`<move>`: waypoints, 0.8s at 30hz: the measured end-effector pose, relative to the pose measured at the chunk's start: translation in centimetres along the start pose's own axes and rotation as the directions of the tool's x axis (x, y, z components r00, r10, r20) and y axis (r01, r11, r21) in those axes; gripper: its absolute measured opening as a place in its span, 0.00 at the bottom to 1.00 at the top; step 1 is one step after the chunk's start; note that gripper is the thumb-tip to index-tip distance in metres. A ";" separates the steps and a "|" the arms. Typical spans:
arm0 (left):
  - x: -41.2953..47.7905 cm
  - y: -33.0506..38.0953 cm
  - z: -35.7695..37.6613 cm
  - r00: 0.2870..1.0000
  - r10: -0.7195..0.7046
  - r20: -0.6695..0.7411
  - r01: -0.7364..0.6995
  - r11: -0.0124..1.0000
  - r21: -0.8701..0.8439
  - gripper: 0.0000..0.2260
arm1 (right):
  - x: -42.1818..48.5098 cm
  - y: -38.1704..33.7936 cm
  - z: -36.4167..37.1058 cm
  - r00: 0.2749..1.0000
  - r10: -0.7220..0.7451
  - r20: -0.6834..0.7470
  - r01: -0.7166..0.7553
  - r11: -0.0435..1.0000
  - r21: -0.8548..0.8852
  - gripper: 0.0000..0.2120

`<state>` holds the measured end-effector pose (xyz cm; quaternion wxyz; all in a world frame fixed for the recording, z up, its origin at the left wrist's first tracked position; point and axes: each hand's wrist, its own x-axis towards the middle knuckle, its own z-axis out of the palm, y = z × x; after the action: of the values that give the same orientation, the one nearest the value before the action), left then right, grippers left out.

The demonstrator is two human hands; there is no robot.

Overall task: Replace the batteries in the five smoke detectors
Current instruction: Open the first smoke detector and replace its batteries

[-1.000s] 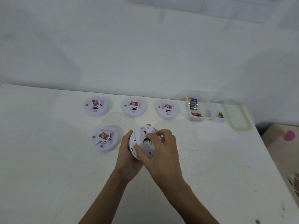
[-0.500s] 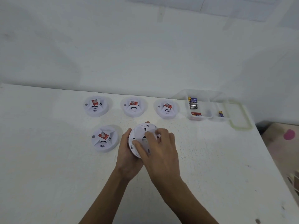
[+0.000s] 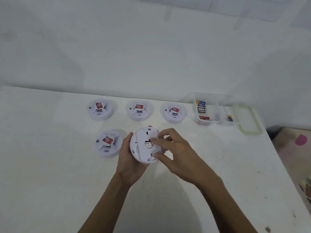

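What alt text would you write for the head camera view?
A person's left hand holds a round white plastic smoke detector, back side up, over a white table while the right hand grips its back. Four more white detectors rest face up nearby, and a clear plastic box of batteries stands at the far right.

Detector (image 3: 143,148) front face hidden against left hand (image 3: 128,160) palm. Labels on batteries (image 3: 201,107) in clear box (image 3: 218,98) too blurry to read. Striped object (image 3: 306,189) cropped at right edge.
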<state>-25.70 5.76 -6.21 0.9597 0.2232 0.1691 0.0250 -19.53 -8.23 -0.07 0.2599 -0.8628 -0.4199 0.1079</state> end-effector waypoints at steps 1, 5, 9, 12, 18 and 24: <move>0.0 0.0 0.0 1.000 -0.002 -0.003 0.002 1.000 0.002 0.25 | 0.0 0.1 0.0 1.000 -0.002 0.002 0.002 1.000 -0.001 0.19; 0.0 0.3 0.1 1.000 0.018 -0.013 -0.017 0.999 0.036 0.26 | -0.2 0.0 0.5 1.000 0.018 -0.013 -0.017 0.999 0.043 0.18; -0.2 0.1 0.3 0.999 0.049 -0.009 -0.048 0.994 0.103 0.28 | -0.3 -0.8 1.2 0.992 0.094 -0.084 -0.088 0.994 0.068 0.20; -0.1 -0.2 0.4 0.997 0.076 -0.004 -0.075 0.985 0.159 0.26 | -0.1 -1.6 1.9 0.973 0.170 -0.155 -0.162 0.985 0.060 0.24; -0.2 -0.4 0.3 0.995 0.095 -0.002 -0.094 0.980 0.173 0.24 | 0.0 -2.6 2.2 0.951 0.214 -0.221 -0.213 0.977 0.029 0.29; -0.7 -0.3 1.2 0.995 0.095 0.001 -0.094 0.975 0.199 0.26 | 0.0 -3.3 2.4 0.945 0.273 -0.179 -0.277 0.961 0.000 0.30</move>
<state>-25.91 4.88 -5.12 0.9295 0.3258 0.1641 0.0545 -22.69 -5.68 -0.36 0.2679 -0.9222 -0.2721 0.0608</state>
